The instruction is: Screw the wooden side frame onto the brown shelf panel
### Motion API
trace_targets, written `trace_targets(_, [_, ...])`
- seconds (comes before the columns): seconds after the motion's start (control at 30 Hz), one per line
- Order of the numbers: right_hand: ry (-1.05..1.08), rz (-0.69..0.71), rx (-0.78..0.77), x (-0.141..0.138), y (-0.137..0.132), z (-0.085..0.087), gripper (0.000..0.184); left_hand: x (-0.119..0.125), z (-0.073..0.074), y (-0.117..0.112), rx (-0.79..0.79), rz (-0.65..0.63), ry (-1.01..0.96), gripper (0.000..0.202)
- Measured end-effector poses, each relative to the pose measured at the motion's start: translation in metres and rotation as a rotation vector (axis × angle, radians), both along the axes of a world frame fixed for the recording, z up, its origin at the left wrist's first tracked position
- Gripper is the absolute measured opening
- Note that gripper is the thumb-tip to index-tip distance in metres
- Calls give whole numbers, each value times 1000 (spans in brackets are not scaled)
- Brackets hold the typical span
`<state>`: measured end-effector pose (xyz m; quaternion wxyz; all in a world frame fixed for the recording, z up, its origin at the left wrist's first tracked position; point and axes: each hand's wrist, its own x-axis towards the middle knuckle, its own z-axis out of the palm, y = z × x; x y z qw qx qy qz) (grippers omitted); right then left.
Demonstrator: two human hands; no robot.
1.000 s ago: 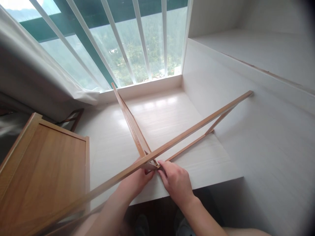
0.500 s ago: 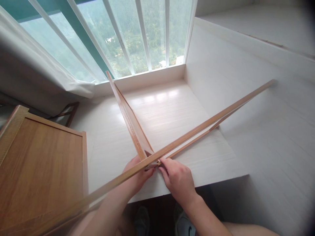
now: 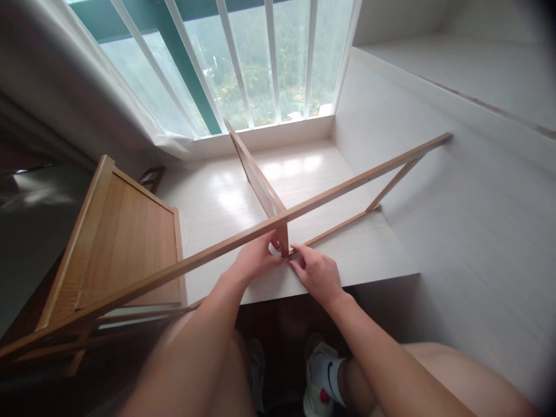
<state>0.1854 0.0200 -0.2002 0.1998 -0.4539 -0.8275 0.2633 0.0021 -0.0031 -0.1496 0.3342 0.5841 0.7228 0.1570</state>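
Observation:
A wooden frame lies on its side over the pale ledge, its long upper rail (image 3: 347, 190) crossing the view from lower left to right. Below it runs a thinner lower rail (image 3: 334, 233), joined to it at the right by a short crosspiece (image 3: 394, 184). A wooden shelf board (image 3: 259, 174) stands between the rails and reaches back to the window. My left hand (image 3: 256, 255) is closed around the board's near lower corner. My right hand (image 3: 319, 272) pinches with thumb and forefinger at the lower rail, beside that corner; anything small in the pinch is hidden.
The white ledge (image 3: 217, 255) ends at a front edge above dark floor. A wooden panelled piece (image 3: 130, 231) stands at the left, near a curtain (image 3: 125, 110). A barred window (image 3: 256, 69) is behind, a pale wall (image 3: 478, 202) at the right.
The view has shifted and the frame has turned, so the gap between its rails looks wider and the right crosspiece shows. Both hands stay at the joint, now below the upper rail.

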Motion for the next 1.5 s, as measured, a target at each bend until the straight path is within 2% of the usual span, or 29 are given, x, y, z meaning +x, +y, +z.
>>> trace_targets(0.17, [84,-5,1,4,3,3,39,-1,3,-2,82,-58,-49,45])
trace_targets(0.37, [332,-21,-15,9,4,18,44,-3,2,-5,121,-65,-46,43])
trace_targets(0.5, [383,-20,-88,13,1,22,48,-5,-3,-3,133,-60,-77,40])
trace_targets(0.7, [345,-106,-39,19,2,36,35,-8,-6,-1,122,-62,-83,40])
trace_targets(0.9, [369,-17,-249,28,1,51,48,-8,-6,-1,112,-66,-74,42])
trace_targets(1.03, [385,-46,-354,33,3,47,30,-11,-8,1,112,-74,-87,41])
trace_targets(1.17, [341,35,-425,34,4,40,11,-12,-10,1,136,-80,-90,39])
trace_targets(1.27, [257,82,-333,32,1,40,12,-11,-9,0,126,-70,-90,39])
trace_targets(1.4, [163,53,-193,30,-1,44,2,-8,-6,-3,117,-64,-70,39])
trace_targets(1.5, [137,32,-143,30,-1,47,5,-7,-4,-4,113,-59,-38,38])
